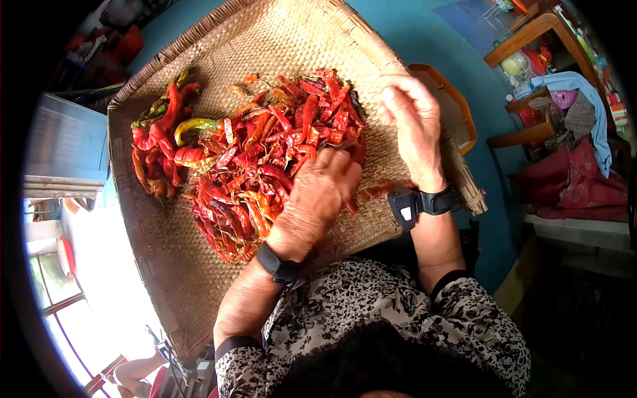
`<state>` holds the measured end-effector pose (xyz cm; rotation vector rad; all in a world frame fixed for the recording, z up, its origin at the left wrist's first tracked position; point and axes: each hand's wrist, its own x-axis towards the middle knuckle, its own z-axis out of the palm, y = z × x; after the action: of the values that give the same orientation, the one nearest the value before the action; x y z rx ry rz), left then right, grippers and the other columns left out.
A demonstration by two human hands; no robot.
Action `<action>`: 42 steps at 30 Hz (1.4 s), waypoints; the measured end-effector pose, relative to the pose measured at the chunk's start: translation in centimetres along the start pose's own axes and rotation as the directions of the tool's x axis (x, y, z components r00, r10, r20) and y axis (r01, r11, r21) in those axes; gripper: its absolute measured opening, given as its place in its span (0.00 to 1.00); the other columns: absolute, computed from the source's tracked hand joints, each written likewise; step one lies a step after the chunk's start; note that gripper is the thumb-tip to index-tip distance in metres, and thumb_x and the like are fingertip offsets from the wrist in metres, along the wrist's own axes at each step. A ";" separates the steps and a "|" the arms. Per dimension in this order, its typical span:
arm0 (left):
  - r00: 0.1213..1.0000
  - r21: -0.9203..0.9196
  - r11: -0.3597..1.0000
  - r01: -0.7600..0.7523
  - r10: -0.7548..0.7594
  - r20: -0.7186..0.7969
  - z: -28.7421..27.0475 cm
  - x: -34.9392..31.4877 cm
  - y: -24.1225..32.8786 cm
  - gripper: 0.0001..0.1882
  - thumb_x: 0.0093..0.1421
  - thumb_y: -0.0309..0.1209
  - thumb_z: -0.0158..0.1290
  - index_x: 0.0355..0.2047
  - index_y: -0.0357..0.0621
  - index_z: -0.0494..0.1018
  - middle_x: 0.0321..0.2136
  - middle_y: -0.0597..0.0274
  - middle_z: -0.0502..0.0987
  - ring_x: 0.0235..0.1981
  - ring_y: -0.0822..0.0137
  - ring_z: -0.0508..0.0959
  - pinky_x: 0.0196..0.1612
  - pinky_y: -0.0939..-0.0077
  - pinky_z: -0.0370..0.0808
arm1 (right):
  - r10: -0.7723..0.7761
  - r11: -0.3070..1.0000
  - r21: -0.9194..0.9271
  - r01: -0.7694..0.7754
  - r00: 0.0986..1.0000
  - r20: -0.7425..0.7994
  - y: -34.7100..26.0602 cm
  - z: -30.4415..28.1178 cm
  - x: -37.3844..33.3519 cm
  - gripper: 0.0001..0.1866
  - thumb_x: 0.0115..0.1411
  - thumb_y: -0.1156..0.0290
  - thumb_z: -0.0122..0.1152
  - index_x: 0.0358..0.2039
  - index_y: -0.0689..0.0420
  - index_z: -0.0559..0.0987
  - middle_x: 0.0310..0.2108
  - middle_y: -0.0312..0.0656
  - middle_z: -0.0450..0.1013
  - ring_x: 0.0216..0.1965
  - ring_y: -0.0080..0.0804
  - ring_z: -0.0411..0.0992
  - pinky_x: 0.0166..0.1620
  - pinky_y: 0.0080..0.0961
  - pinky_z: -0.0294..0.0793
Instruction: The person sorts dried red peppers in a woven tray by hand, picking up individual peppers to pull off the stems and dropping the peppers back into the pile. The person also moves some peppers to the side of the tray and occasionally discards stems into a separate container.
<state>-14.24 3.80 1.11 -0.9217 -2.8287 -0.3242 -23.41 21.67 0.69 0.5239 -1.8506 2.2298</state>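
A large woven bamboo tray holds a heap of dried red chili peppers, wrinkled and glossy, with a few orange ones. Plumper red and green chilies form a smaller cluster at the left, beside a curved yellow-green chili. My left hand rests on the near right side of the heap, fingers bent down among the peppers. Its fingertips are hidden, so what they grip does not show. Raised over the tray's right side, my right hand has loosely curved fingers apart, nothing visible in them.
An orange-rimmed container stands beyond the tray's right edge, on a blue floor. Farther right, a wooden chair and a pile of cloths appear. Bright windows lie at the left.
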 end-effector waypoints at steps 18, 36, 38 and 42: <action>0.978 -0.338 0.941 0.025 -0.093 -0.188 -3.4 -1.6 -2.0 0.13 0.49 0.22 0.55 0.38 0.42 0.75 0.33 0.57 0.75 0.36 0.57 0.77 0.37 0.65 0.77 | 0.165 0.962 -0.254 -0.103 0.957 0.237 -0.2 3.0 0.5 0.10 0.65 0.71 0.58 0.44 0.58 0.79 0.31 0.35 0.76 0.28 0.16 0.71 0.31 0.15 0.71; 0.991 -0.098 0.989 -0.111 0.117 0.061 2.2 0.3 1.6 0.14 0.52 0.30 0.53 0.41 0.47 0.72 0.41 0.60 0.68 0.49 0.60 0.68 0.48 0.70 0.70 | 0.301 0.943 0.116 -0.312 0.948 0.098 0.0 1.8 -0.9 0.11 0.66 0.69 0.58 0.44 0.61 0.77 0.26 0.33 0.73 0.24 0.14 0.64 0.27 0.12 0.65; 0.989 -0.069 0.991 -0.113 0.119 0.093 1.0 0.5 1.1 0.15 0.51 0.30 0.53 0.41 0.47 0.72 0.41 0.60 0.68 0.48 0.60 0.68 0.49 0.69 0.69 | 0.306 0.943 0.099 -0.317 0.946 0.105 0.2 1.8 -0.7 0.11 0.66 0.69 0.58 0.44 0.61 0.77 0.26 0.33 0.73 0.24 0.14 0.65 0.27 0.12 0.65; 0.998 0.093 0.995 -0.035 0.029 0.064 -0.2 -0.2 -1.0 0.14 0.49 0.31 0.54 0.38 0.47 0.72 0.39 0.59 0.68 0.48 0.59 0.68 0.50 0.68 0.68 | 0.293 0.956 -0.082 -0.282 0.940 0.173 0.5 1.8 -0.7 0.11 0.65 0.69 0.58 0.44 0.61 0.77 0.27 0.32 0.72 0.26 0.13 0.66 0.29 0.12 0.66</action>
<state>-14.64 2.84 1.14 -0.9723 -2.8546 -0.1596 -22.69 19.84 0.20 0.4907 -2.2039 2.3698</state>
